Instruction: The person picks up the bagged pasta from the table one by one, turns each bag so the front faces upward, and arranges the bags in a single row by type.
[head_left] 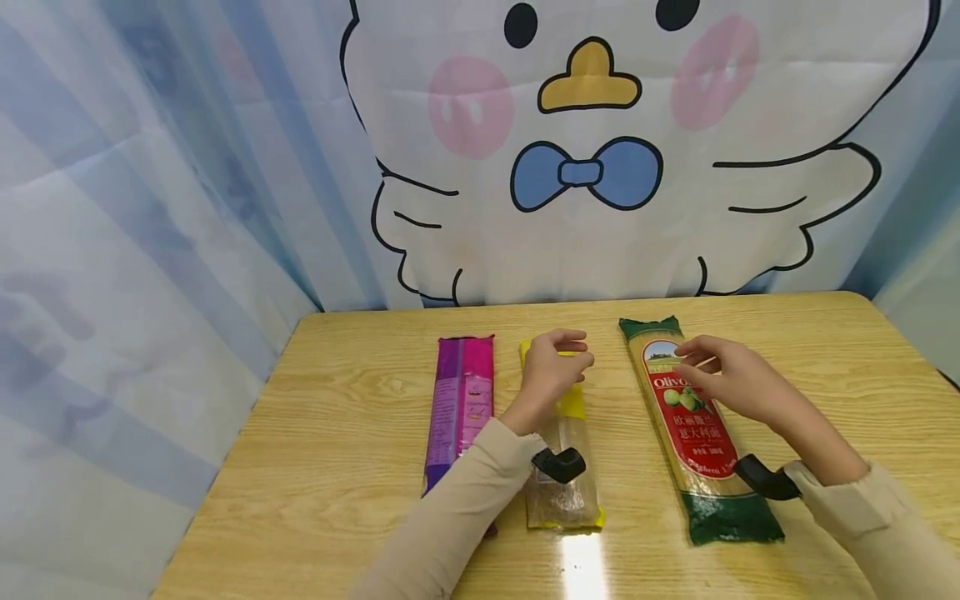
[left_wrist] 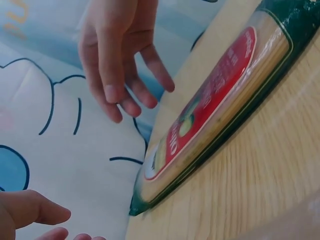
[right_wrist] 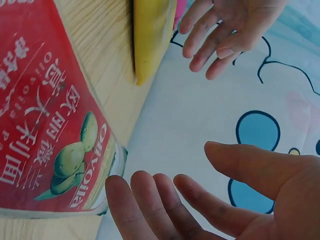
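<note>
Three flat packets lie on the wooden table. On the right is a spaghetti packet (head_left: 686, 433) with green ends and a red label; my right hand (head_left: 731, 379) hovers over its upper part, fingers loosely bent and holding nothing. A clear packet with yellow ends (head_left: 566, 492) lies in the middle, and above its far end is my left hand (head_left: 553, 371), relaxed, with nothing in its grasp. Left of it is a purple and pink packet (head_left: 461, 400), partly covered by my left sleeve. In the right wrist view, a gap shows between thumb and fingers of the right hand (right_wrist: 210, 200).
The wooden table (head_left: 337, 442) ends at the back against a curtain (head_left: 585, 250) printed with a cartoon figure in a blue bow tie. More pale blue curtain hangs at the left. Black straps (head_left: 558, 465) sit on both wrists.
</note>
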